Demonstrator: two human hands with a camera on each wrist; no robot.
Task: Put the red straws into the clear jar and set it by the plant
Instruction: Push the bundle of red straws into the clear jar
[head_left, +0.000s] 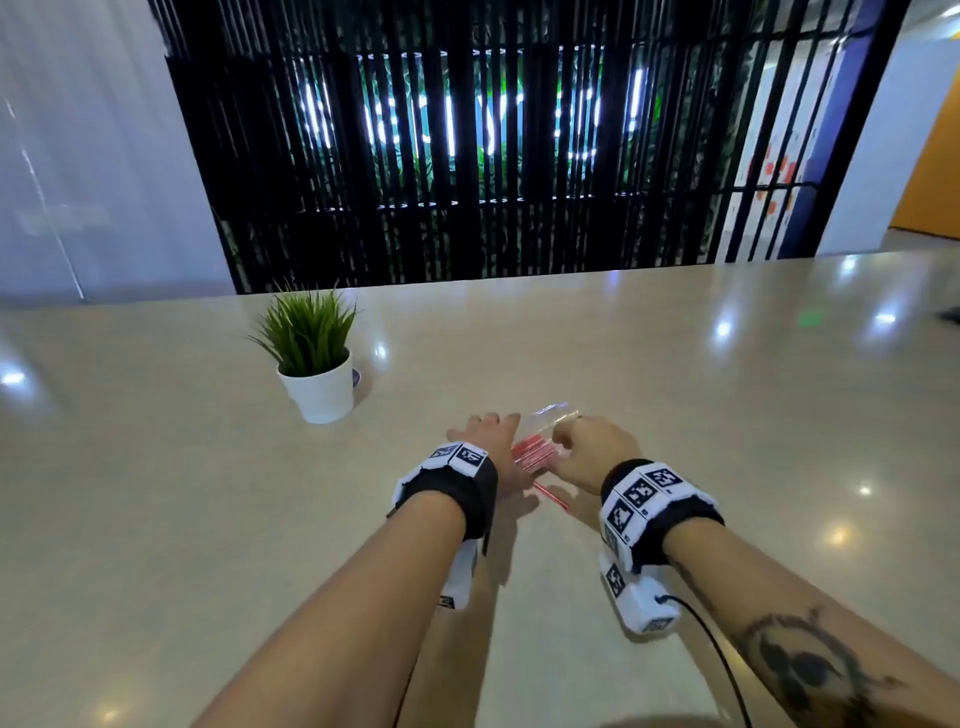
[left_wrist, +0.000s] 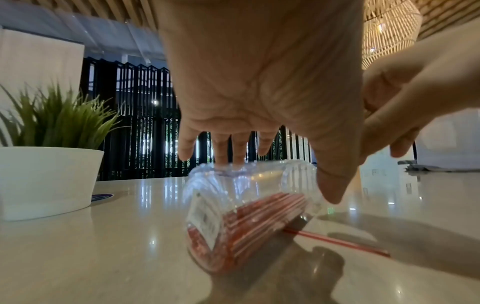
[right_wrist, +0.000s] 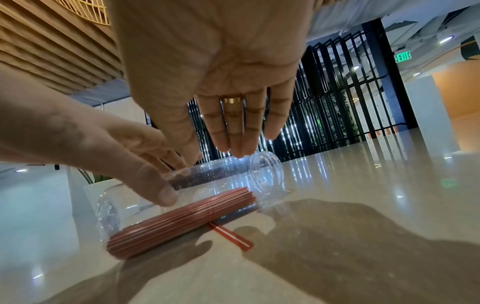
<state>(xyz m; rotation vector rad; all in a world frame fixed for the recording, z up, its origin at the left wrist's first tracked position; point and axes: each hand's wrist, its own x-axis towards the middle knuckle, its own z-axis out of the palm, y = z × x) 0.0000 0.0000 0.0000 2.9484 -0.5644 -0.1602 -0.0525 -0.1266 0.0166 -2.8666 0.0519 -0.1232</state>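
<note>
Left hand (left_wrist: 259, 82): fingers straight and slightly spread, tips touching the upper wall of the clear jar; thumb stretched down beside the jar's open end. No curl round the jar.

Right hand (right_wrist: 207, 67): fingers straight and pressed together, tips just above the jar near its threaded mouth. A gold ring (right_wrist: 232, 100) sits on one finger. Whether the tips touch the jar cannot be told.

Clear jar (left_wrist: 249, 185): ribbed transparent plastic, lying on its side on the table, near the plant and on its right in the head view. A white label is on its base end.

Red straws (right_wrist: 182, 218): a bundle of red-and-white striped straws lying lengthwise along the lower wall of the jar, filling most of its length.

Single straw (right_wrist: 231, 236): one red striped straw out on the table, one end under the jar and running away from it toward the person.

Plant (head_left: 310, 332): green grass-like tuft in a white pot (head_left: 322, 395), upright on the table. A small blue disc lies just beside the pot's base.

Table (head_left: 675, 389): glossy beige surface with ceiling light reflections. Behind the plant stands a black slatted screen (head_left: 467, 156).
</note>
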